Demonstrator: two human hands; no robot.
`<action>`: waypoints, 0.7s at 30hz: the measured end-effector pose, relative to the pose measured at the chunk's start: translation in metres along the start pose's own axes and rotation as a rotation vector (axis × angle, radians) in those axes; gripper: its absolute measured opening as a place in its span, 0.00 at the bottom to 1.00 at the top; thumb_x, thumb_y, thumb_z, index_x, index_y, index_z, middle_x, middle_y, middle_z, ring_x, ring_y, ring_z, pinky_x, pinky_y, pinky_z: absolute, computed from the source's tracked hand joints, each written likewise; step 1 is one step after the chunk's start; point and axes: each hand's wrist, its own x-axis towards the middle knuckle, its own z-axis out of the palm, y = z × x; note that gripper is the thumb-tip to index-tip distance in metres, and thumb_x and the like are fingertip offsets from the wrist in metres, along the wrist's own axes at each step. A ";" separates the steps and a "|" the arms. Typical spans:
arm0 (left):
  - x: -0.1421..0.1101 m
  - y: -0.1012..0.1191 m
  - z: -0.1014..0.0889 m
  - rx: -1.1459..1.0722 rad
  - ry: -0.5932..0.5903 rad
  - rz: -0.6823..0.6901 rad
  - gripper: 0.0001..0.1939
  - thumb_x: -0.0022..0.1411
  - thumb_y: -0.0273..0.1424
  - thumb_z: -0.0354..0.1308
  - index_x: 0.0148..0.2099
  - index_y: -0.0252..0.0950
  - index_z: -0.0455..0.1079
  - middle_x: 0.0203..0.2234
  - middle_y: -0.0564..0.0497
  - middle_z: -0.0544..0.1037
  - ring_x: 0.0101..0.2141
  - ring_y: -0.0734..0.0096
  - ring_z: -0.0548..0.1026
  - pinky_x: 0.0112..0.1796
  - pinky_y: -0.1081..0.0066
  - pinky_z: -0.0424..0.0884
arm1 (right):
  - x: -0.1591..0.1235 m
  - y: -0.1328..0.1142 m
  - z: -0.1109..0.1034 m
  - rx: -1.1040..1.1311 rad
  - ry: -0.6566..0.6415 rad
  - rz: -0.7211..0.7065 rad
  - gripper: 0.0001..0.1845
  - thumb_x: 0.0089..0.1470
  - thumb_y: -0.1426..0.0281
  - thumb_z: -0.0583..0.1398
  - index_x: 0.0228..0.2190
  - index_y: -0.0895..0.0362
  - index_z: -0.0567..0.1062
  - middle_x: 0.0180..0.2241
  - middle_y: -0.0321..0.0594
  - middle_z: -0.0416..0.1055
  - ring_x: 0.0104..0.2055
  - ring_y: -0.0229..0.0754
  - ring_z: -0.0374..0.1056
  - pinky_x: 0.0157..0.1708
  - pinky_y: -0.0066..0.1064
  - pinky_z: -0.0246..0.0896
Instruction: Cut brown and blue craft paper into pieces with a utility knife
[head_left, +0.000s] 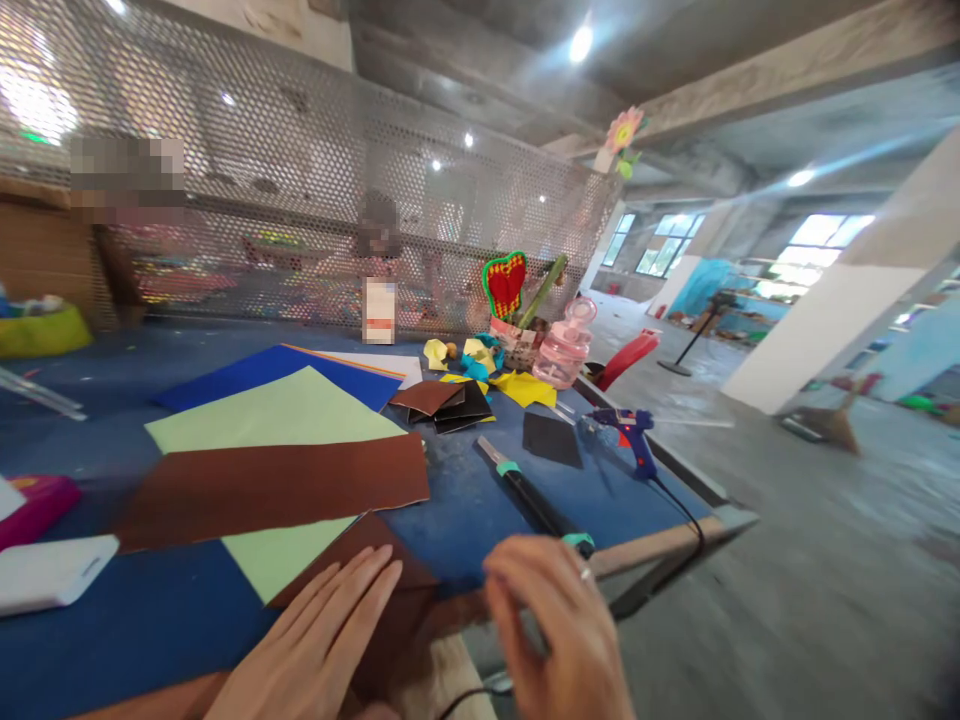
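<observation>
Left hand (322, 630) at 7 o'clock, fingers straight, gripping nothing, flat on brown sheet (411, 565) by table (450, 535) edge, likely steadying it. Right hand (555, 620), 5 o'clock: curled, can't tell if pinching. Cutter (536, 500) at its 12, handle nearest, probably for reach.

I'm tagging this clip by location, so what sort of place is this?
Probably a craft workshop: a glue gun and cutter knife on a blue tabletop, plus the brown sheet under the left hand.
</observation>
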 end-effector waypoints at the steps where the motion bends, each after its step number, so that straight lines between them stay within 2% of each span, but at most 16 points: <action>1: -0.002 0.001 0.002 0.029 -0.015 0.021 0.43 0.66 0.51 0.50 0.72 0.29 0.44 0.55 0.43 0.76 0.51 0.62 0.77 0.47 0.70 0.75 | 0.005 0.018 -0.010 -0.146 -0.071 0.100 0.08 0.62 0.71 0.57 0.42 0.56 0.74 0.40 0.43 0.75 0.43 0.45 0.71 0.44 0.38 0.66; 2: -0.005 0.001 0.004 0.050 -0.015 0.038 0.42 0.66 0.50 0.51 0.71 0.29 0.47 0.56 0.42 0.75 0.53 0.60 0.76 0.49 0.69 0.74 | 0.009 0.035 -0.017 -0.292 -0.139 0.198 0.12 0.63 0.66 0.57 0.46 0.57 0.74 0.44 0.47 0.74 0.46 0.49 0.70 0.45 0.42 0.66; 4: -0.010 0.001 0.009 0.059 0.013 0.052 0.35 0.66 0.42 0.51 0.69 0.31 0.54 0.58 0.43 0.73 0.56 0.60 0.74 0.56 0.67 0.69 | 0.014 0.063 -0.019 -0.376 -0.212 0.283 0.15 0.62 0.64 0.59 0.47 0.60 0.74 0.42 0.51 0.74 0.44 0.55 0.71 0.42 0.47 0.66; 7: -0.019 0.002 0.018 0.014 0.059 0.064 0.32 0.62 0.30 0.50 0.68 0.30 0.56 0.61 0.43 0.70 0.60 0.60 0.69 0.65 0.65 0.55 | 0.015 0.085 -0.010 -0.378 -0.319 0.323 0.16 0.60 0.65 0.61 0.47 0.59 0.75 0.39 0.47 0.74 0.41 0.52 0.73 0.38 0.41 0.67; 10: -0.025 0.006 0.020 -0.007 0.047 0.048 0.35 0.61 0.26 0.47 0.69 0.27 0.52 0.62 0.41 0.69 0.63 0.58 0.65 0.67 0.61 0.49 | 0.014 0.085 -0.007 -0.328 -0.376 0.356 0.17 0.59 0.67 0.60 0.49 0.59 0.74 0.39 0.46 0.73 0.41 0.51 0.74 0.39 0.39 0.67; 14: -0.024 0.017 0.014 0.072 -0.037 -0.032 0.31 0.62 0.28 0.45 0.68 0.28 0.56 0.61 0.39 0.69 0.61 0.54 0.68 0.68 0.54 0.44 | 0.006 0.068 -0.026 -0.210 -0.409 0.385 0.11 0.61 0.66 0.57 0.44 0.57 0.74 0.39 0.43 0.71 0.37 0.45 0.74 0.36 0.36 0.69; 16: -0.022 0.020 0.011 0.110 -0.073 -0.019 0.31 0.62 0.27 0.45 0.67 0.27 0.57 0.61 0.37 0.69 0.59 0.53 0.70 0.68 0.51 0.42 | -0.004 0.054 -0.038 -0.077 -0.432 0.410 0.11 0.62 0.66 0.56 0.45 0.55 0.69 0.39 0.41 0.72 0.36 0.41 0.74 0.36 0.32 0.69; 17: -0.021 0.020 0.010 0.115 -0.078 -0.011 0.30 0.63 0.27 0.44 0.67 0.26 0.58 0.61 0.37 0.68 0.58 0.52 0.71 0.67 0.50 0.41 | -0.010 0.046 -0.044 0.090 -0.463 0.471 0.10 0.62 0.66 0.56 0.45 0.54 0.68 0.36 0.39 0.73 0.36 0.40 0.74 0.35 0.31 0.69; 21: -0.017 0.019 0.007 0.072 -0.071 -0.014 0.31 0.63 0.27 0.42 0.67 0.26 0.57 0.62 0.38 0.67 0.61 0.53 0.66 0.68 0.52 0.42 | -0.035 0.013 -0.059 0.757 -0.731 0.847 0.12 0.61 0.69 0.60 0.46 0.51 0.68 0.31 0.32 0.74 0.32 0.36 0.74 0.31 0.25 0.67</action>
